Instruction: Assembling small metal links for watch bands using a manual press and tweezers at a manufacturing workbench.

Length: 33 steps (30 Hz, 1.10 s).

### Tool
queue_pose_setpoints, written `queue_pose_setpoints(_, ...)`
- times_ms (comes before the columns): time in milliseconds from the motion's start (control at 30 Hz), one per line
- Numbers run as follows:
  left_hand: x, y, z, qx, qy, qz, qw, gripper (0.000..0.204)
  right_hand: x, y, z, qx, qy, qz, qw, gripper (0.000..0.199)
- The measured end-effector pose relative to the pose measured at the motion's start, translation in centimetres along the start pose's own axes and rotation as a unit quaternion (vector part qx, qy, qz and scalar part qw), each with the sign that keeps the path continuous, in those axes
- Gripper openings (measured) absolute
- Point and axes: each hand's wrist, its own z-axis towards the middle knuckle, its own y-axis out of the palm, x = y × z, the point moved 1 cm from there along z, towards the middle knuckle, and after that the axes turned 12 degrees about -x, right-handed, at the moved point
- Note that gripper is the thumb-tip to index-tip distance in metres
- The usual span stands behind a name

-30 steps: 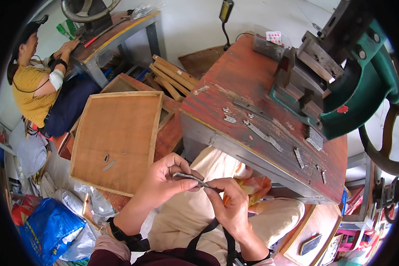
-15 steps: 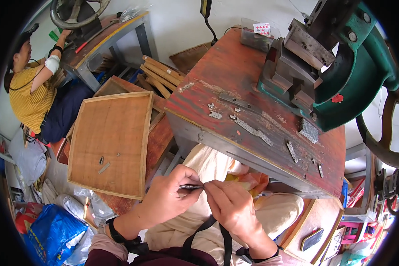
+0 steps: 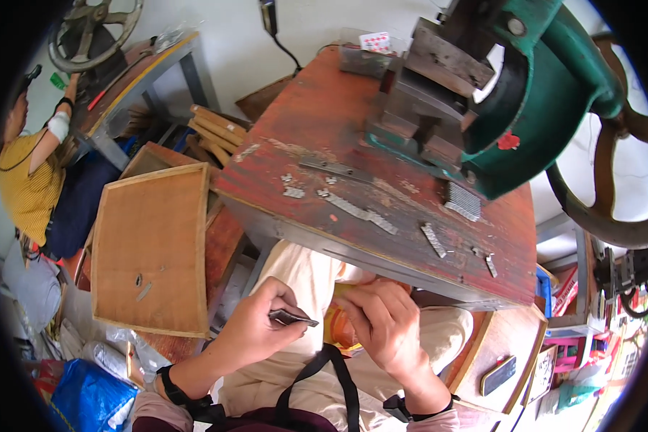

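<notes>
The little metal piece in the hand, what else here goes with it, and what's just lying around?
Goes with it:
left hand pinching the thin metal strip
right hand at the orange bag on the lap
metal strips on the red bench
green press

Just lying around:
wooden tray
blue bag
wooden sticks

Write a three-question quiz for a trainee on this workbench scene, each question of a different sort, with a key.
1. True or false: the left hand pinches a thin dark metal strip over the lap.
2. Multiple choice: the right hand is at A) the green cast-iron press; B) an orange packet on the lap; C) the flat wooden tray.
3. Fill in: the loose grey metal strips lie on the worn ___ wooden table.

Key: 1 true. 2 B. 3 red.
</notes>
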Motion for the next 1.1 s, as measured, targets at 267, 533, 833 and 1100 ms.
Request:
queue_pose_setpoints(267, 1.8, 1.0, 1.7, -0.023, -0.005, -0.210, 0.977, 0.025, -1.1, 1.3, -3.3, -0.049, 0.155, 0.255, 0.953, 0.011)
queue_pose_setpoints(533, 2.1, 1.8, 2.7, -0.017, 0.026, -0.209, 0.978, 0.020, -1.2, 0.4, -3.2, 0.028, 0.248, 0.299, 0.921, 0.010)
queue_pose_setpoints(833, 1.9, 1.8, 2.6, -0.051, -0.014, -0.183, 0.982, 0.024, -1.0, 0.4, -4.0, -0.020, 0.244, 0.296, 0.923, 0.011)
queue_pose_setpoints(1100, 2.2, 2.5, 2.8, -0.054, -0.002, -0.142, 0.988, 0.023, -0.8, 0.3, -4.5, -0.010, 0.236, 0.266, 0.935, 0.010)
